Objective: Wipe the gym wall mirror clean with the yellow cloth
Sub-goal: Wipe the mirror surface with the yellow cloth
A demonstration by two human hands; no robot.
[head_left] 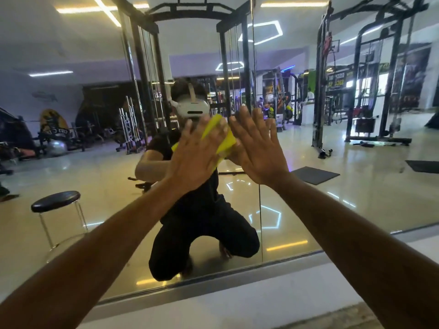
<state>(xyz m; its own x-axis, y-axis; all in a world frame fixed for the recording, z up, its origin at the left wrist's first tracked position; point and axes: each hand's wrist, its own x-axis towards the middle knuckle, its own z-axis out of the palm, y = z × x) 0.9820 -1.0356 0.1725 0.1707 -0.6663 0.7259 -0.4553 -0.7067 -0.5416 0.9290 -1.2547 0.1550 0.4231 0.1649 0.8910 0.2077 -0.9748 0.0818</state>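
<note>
The gym wall mirror [332, 186] fills the view ahead and shows the gym room behind me. The yellow cloth [226, 138] is flat against the glass at about head height. My left hand [197, 155] presses on the cloth with its fingers straight and spread. Just to the right, my right hand [257, 148] lies flat on the glass with its fingers straight, beside the cloth's right edge. Most of the cloth is hidden under my left hand. The reflection shows a kneeling person in black with a white headset.
A vertical seam [255, 91] between mirror panels runs just behind my right hand. The mirror's lower frame [213, 283] meets a pale ledge [237, 302] below. Reflected in the glass are a round black stool [55, 201], a cable rack [190, 27] and floor mats [314, 175].
</note>
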